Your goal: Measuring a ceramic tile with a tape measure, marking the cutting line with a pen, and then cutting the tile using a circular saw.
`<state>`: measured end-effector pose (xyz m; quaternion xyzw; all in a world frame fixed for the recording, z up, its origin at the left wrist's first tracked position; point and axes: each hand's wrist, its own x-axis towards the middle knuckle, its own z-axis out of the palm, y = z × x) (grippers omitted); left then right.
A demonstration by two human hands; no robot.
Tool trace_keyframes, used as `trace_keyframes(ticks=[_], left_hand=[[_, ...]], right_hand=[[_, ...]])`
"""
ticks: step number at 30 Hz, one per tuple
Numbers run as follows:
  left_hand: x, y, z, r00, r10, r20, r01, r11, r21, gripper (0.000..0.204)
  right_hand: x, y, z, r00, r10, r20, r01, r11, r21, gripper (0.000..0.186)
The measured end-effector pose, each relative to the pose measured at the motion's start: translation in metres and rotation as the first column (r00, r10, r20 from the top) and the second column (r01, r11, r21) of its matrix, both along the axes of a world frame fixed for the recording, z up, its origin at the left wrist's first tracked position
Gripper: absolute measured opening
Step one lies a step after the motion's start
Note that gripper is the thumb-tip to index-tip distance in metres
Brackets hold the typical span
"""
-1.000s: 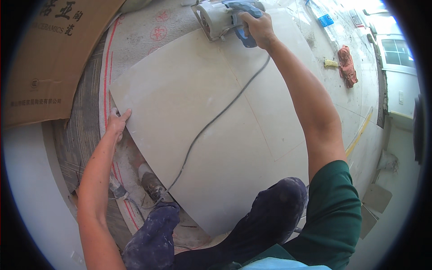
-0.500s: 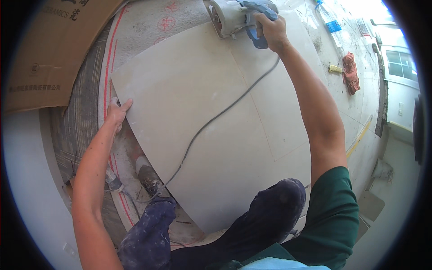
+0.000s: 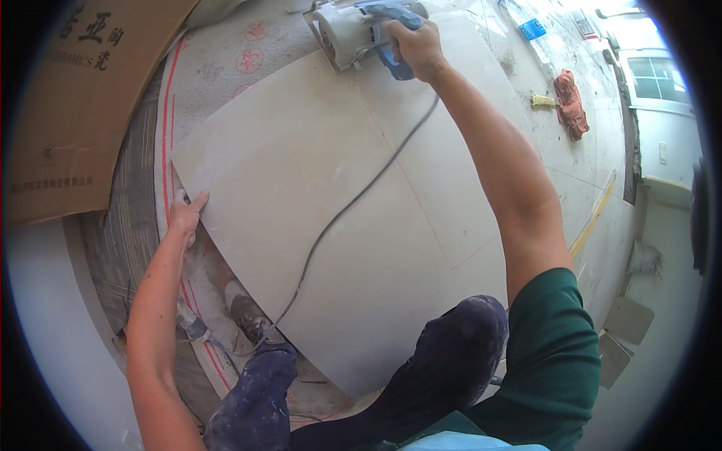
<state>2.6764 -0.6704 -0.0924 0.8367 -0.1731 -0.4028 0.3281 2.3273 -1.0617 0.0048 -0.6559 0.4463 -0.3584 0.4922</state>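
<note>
A large pale ceramic tile (image 3: 263, 165) lies in front of me, with thin reddish lines drawn on its face. At its far edge is a white-and-blue handheld circular saw (image 3: 348, 34); my right hand (image 3: 418, 51) is wrapped round its blue handle. The saw's base sits at the tile's edge, and I cannot tell whether the blade is in the tile. A dark cord (image 3: 331, 223) runs from the saw across the tile toward my left foot. My left hand (image 3: 186, 216) grips the tile's left edge, thumb on top and fingers mostly hidden beneath.
A brown cardboard box (image 3: 83, 128) leans at the upper left. Another corded tool (image 3: 192, 322) lies beside my left shoe (image 3: 247, 312). On the right are a reddish cloth (image 3: 571, 105), a yellow-handled item (image 3: 542, 101), a plastic bottle (image 3: 532, 30) and a yellow strip (image 3: 593, 214).
The whole view has turned slightly, so the box shows more and the tile's left corner sits lower. The saw appears farther left in the picture. Both hands keep their grips.
</note>
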Motion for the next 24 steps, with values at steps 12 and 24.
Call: trace_keyframes(ticks=[12, 24], left_hand=[[-0.0052, -0.0038, 0.0056, 1.0, 0.022, -0.016, -0.021, 1.0, 0.006, 0.043], [-0.0052, -0.0024, 0.0082, 0.999, 0.006, 0.035, -0.008, 0.999, 0.052, 0.042]], right_hand=[[0.0019, -0.0012, 0.0001, 0.999, 0.009, 0.039, -0.01, 0.999, 0.03, 0.023], [0.0058, 0.0005, 0.0038, 1.0, 0.019, 0.006, -0.019, 0.999, 0.026, 0.023]])
